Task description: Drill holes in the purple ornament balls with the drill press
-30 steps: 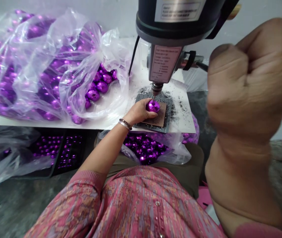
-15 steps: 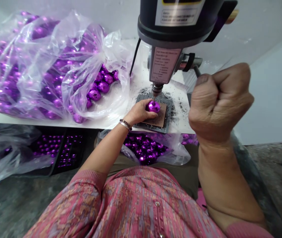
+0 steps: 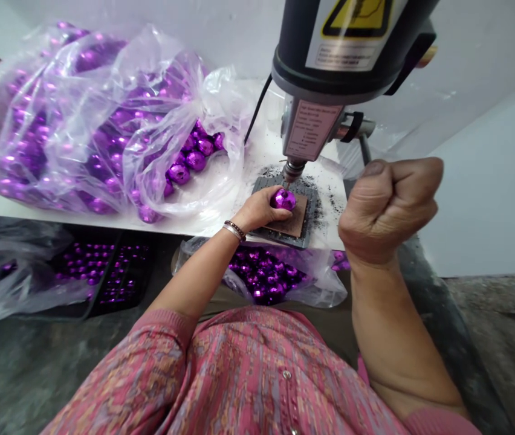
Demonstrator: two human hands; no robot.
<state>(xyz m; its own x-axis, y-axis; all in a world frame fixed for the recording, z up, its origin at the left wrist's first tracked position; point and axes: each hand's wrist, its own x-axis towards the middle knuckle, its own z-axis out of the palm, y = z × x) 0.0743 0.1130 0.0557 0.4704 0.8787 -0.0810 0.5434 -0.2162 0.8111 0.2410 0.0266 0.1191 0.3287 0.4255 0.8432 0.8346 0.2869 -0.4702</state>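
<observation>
My left hand (image 3: 261,208) grips a shiny purple faceted ball (image 3: 283,200) between thumb and fingers. The ball rests on a brown square board (image 3: 294,225) upon the dark base plate (image 3: 310,208) of a small drill press (image 3: 314,127). Right above the ball is the chuck (image 3: 294,169) with its thin bit; whether the tip is inside the ball I cannot tell. My right hand (image 3: 384,208) is closed in a fist around the drill press lever (image 3: 365,149), whose lower end is hidden by the fingers.
A large clear plastic bag (image 3: 148,121) of purple balls lies on the white table (image 3: 180,225) at left, several balls spilling out. Below the table edge sit another open bag of balls (image 3: 266,275) and a black crate (image 3: 119,272). Dark shavings (image 3: 325,199) surround the base plate.
My right fist has come lower and slightly left with the lever. The view has shifted, so the drill press appears further right and lower. My left hand still holds the ball under the chuck.
</observation>
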